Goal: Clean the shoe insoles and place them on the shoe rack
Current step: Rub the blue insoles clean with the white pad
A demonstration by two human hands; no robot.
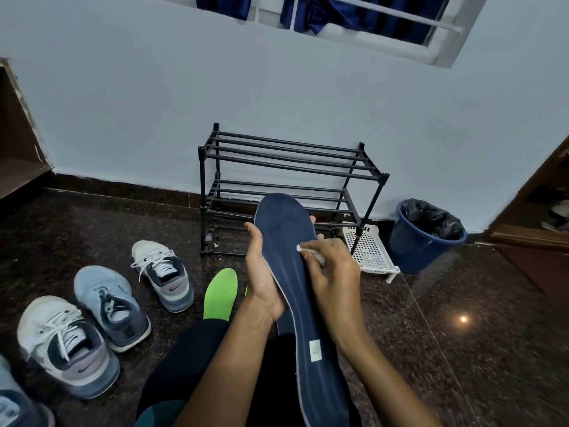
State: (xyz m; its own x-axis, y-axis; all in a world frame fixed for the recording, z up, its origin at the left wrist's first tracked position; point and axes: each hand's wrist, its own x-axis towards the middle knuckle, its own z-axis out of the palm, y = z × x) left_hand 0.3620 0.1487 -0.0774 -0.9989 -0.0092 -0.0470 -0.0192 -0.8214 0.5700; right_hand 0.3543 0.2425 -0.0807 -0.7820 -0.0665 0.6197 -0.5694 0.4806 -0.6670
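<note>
While the left hand [261, 272] grips the navy insole [295, 272], the right hand [331, 272] pinches a white wipe [311, 251] against it.

Long navy insole [289, 238] held mid-air by left hand [261, 275], toe end far, white label near heel. White wipe [311, 253] pressed on its middle. Green insole [220, 291] flat on floor, left. Black shoe rack [286, 155] against far wall.
</note>
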